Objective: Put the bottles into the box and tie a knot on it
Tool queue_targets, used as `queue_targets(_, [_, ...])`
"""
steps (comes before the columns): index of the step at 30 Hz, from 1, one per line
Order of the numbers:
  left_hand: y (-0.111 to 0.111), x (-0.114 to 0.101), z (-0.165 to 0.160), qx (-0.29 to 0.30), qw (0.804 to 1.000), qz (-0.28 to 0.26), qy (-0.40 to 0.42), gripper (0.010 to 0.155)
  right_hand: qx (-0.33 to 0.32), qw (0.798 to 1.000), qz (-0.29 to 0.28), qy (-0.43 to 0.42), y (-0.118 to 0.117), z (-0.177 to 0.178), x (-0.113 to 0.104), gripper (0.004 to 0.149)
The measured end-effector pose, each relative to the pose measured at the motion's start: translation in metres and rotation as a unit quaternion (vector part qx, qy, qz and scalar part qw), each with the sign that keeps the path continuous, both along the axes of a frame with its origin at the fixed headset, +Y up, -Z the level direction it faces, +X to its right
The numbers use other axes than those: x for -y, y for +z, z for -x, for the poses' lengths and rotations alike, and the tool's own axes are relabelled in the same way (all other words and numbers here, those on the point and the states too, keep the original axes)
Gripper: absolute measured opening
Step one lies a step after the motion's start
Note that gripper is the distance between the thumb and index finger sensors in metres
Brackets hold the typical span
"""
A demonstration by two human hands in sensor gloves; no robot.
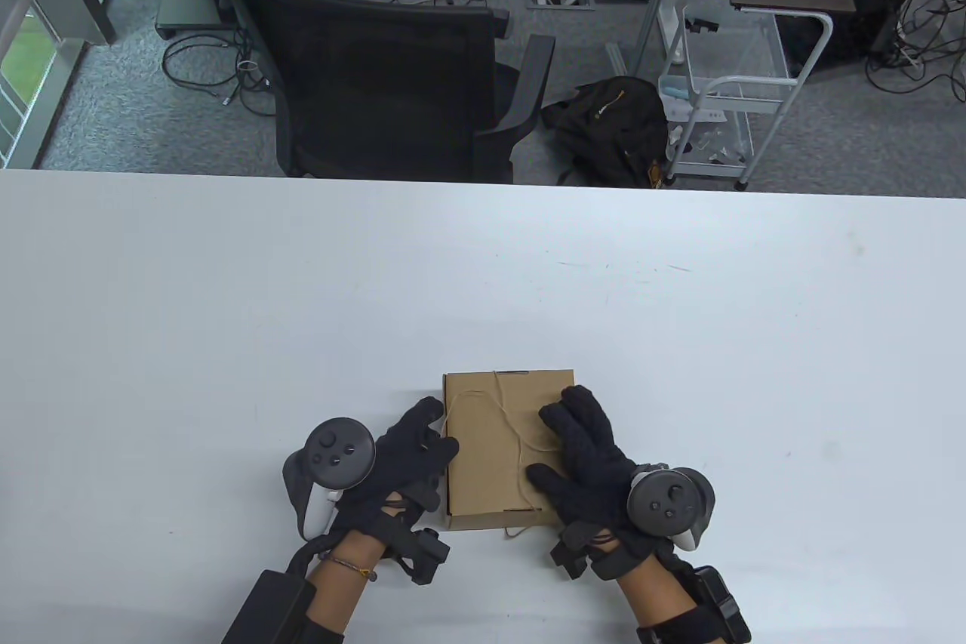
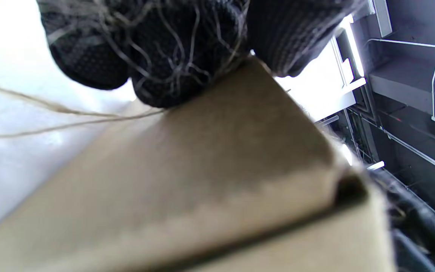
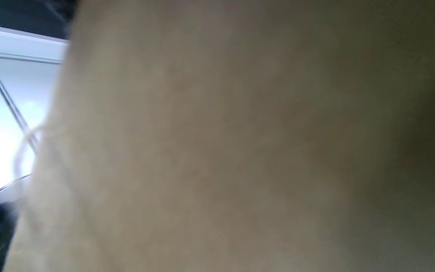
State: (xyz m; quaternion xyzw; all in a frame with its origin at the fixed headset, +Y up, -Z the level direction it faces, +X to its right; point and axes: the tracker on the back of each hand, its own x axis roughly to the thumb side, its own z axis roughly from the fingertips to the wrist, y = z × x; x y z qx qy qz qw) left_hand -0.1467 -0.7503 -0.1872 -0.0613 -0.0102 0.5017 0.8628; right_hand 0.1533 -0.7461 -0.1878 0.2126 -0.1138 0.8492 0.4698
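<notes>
A closed brown cardboard box (image 1: 487, 463) lies near the table's front edge, with a thin beige string (image 1: 504, 414) running loosely over its lid. My left hand (image 1: 411, 448) rests against the box's left side with fingers stretched out. In the left wrist view its fingertips (image 2: 164, 56) sit on the box's (image 2: 221, 181) top edge, and the string (image 2: 51, 109) trails away from under them. My right hand (image 1: 581, 440) lies flat on the right part of the lid, fingers spread. The right wrist view is filled by blurred cardboard (image 3: 221, 143). No bottles are in view.
The white table (image 1: 226, 334) stretches wide around the box. Beyond its far edge stand a black office chair (image 1: 377, 70), a black backpack (image 1: 611, 130) on the floor and a white wire cart (image 1: 724, 93).
</notes>
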Motion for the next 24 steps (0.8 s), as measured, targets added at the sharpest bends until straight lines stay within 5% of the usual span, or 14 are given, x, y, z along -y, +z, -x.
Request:
queue_targets(4, [0.002,-0.003,-0.002,-0.002,1.000,-0.016,-0.019,0.069,0.045,0.998,-0.019,0.048,0.006,0.005,-0.007,0.039])
queue_targets(11, [0.010,-0.008,-0.002,-0.004,0.999,-0.021,-0.038,0.064,0.004,0.996,-0.050,0.076,0.010,0.011,-0.005,0.041])
queue_targets(13, [0.012,-0.011,-0.003,-0.005,0.997,-0.039,-0.062,0.062,-0.055,0.998,0.007,0.015,0.008,0.011,0.000,0.041])
queue_targets(17, [0.011,-0.010,-0.005,0.002,0.996,-0.058,-0.066,0.063,-0.103,0.992,0.030,-0.064,0.003,0.006,0.004,0.041])
queue_targets(21, [0.009,-0.012,0.000,0.007,0.998,-0.053,-0.018,0.055,-0.168,0.964,0.109,-0.177,-0.001,0.002,0.006,0.040])
queue_targets(24, [0.007,-0.012,-0.001,0.022,0.997,-0.064,-0.031,0.048,-0.184,0.959,0.117,-0.179,-0.004,0.002,0.004,0.039])
